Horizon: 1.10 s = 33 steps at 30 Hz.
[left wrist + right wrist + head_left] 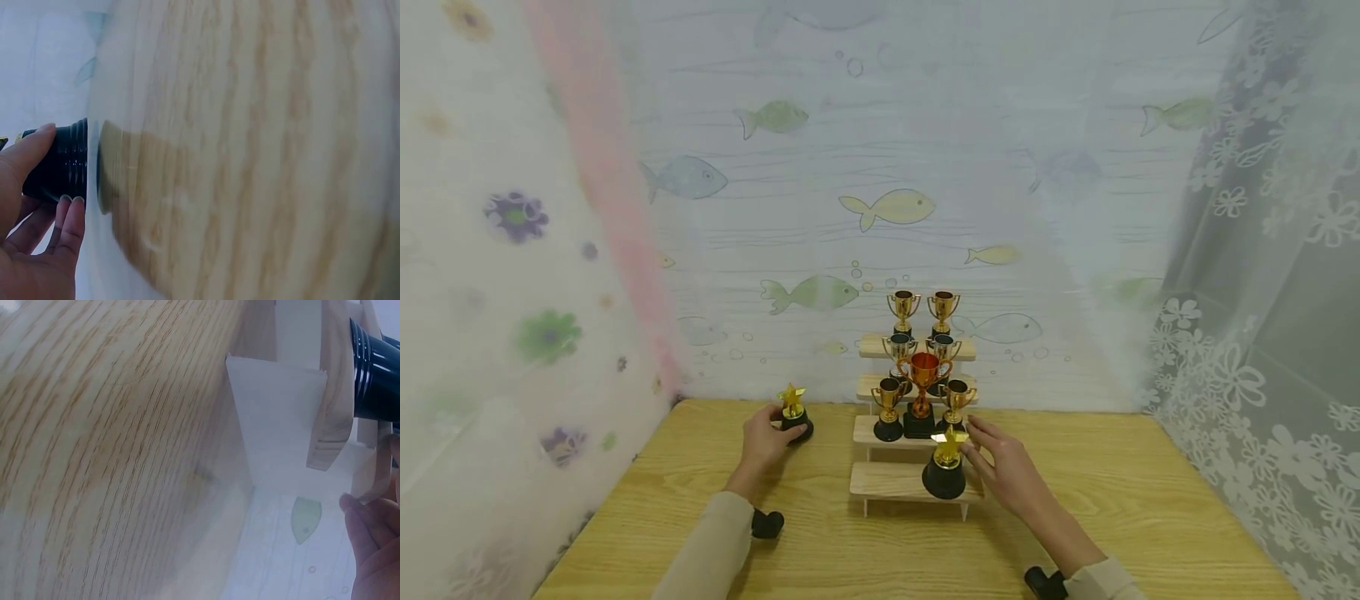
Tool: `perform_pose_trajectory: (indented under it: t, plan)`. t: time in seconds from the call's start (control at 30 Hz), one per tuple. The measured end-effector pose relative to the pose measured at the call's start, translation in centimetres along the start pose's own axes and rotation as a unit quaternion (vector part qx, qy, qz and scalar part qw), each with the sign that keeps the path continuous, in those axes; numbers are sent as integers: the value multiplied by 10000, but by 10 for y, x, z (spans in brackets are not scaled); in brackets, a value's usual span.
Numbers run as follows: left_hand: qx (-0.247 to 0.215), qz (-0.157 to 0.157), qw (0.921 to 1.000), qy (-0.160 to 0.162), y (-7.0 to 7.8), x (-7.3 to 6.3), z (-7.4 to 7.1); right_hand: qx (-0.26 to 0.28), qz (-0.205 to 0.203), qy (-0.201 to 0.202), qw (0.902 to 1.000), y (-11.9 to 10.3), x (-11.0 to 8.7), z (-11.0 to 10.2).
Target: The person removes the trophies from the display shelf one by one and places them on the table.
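My left hand (pixel 763 442) holds a gold star trophy (pixel 794 425) by its black base, thumb on one side and fingers on the other. In the left wrist view that black base (pixel 65 162) is tilted sideways by the camera, with a thin gap between it and the wood. A second star trophy (pixel 944 480) stands upright on the lowest step at its right end. Just right of it is my right hand (pixel 1009 467), fingers extended; whether they touch the star is unclear. The right wrist view shows this trophy's black base (pixel 378 378) on the step.
A wooden stepped display stand (pixel 887 477) is on the wood-grain table (pixel 820 550). Its upper steps bear several gold and silver cups and a copper-coloured cup (pixel 924 371) in the middle. A fish-patterned curtain (pixel 887 125) hangs behind, with flowered curtains at both sides.
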<state>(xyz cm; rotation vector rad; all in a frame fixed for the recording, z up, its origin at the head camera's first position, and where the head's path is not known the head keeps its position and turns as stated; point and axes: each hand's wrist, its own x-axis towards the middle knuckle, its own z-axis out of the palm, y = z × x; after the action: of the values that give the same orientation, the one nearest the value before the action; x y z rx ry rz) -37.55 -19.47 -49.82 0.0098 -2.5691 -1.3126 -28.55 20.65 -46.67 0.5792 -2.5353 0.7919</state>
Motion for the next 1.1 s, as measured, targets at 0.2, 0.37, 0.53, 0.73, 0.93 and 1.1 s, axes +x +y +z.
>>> perform_pose_trajectory:
  t: [0.2,0.37,0.53,0.73,0.93,1.1]
  plan:
    - [-4,25,10000,72,-2,-2,3,29,19,-11,10000,-1,0,0]
    - [-13,-59,10000,-46,-3,-2,2,8,-11,12,10000,0,-1,0]
    - [62,-14,10000,-73,-3,-2,1,54,2,39,10000,0,0,0]
    - [105,-1,9999,-62,-5,-3,0,77,19,0,10000,-2,0,0]
    - [85,-122,9998,-155,-7,-4,-2,79,27,9,10000,-2,0,0]
    - [175,-148,9993,-286,-10,-9,-7,84,18,34,10000,-2,0,-1]
